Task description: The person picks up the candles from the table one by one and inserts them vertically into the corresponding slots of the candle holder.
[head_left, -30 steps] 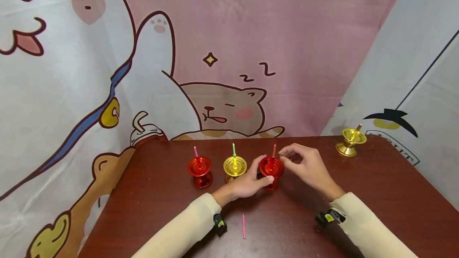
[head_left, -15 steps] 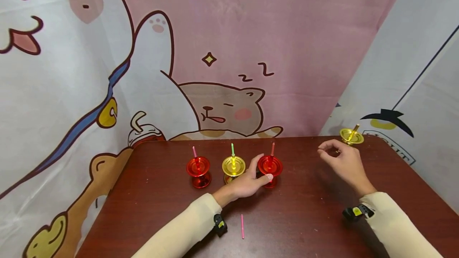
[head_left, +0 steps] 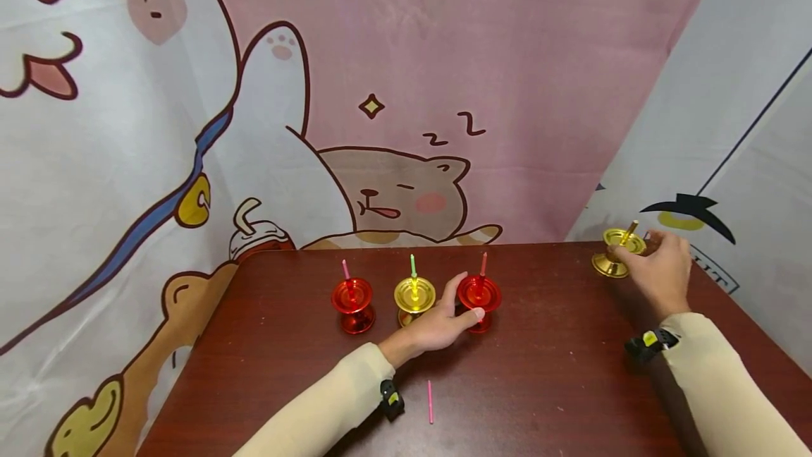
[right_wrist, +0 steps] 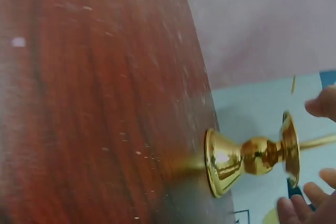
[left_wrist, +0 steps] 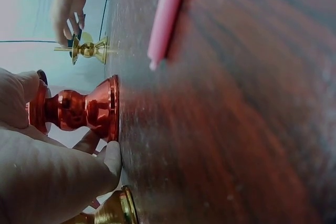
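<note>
My left hand [head_left: 434,326] grips the right-hand red candle holder [head_left: 480,293], thumb in front and fingers behind; a thin red candle [head_left: 484,264] stands upright in it. In the left wrist view, that red holder [left_wrist: 73,109] has its base on the table. At the far right, my right hand [head_left: 663,270] is at a gold candle holder [head_left: 611,266] with a gold candle [head_left: 630,230] leaning in it. The right wrist view shows thumb and fingers spread to either side of the gold holder's dish [right_wrist: 290,150], with gaps between them and the dish.
Left of my left hand stand a gold holder [head_left: 415,295] with a green candle [head_left: 413,265] and a red holder [head_left: 352,295] with a pink candle [head_left: 345,269]. A loose pink candle [head_left: 431,402] lies on the brown table [head_left: 507,400]. A printed curtain [head_left: 526,90] hangs behind.
My right hand has moved right from beside the red holder to the far gold candle holder, its fingers spreading around the dish. My left hand keeps its grip on the red holder.
</note>
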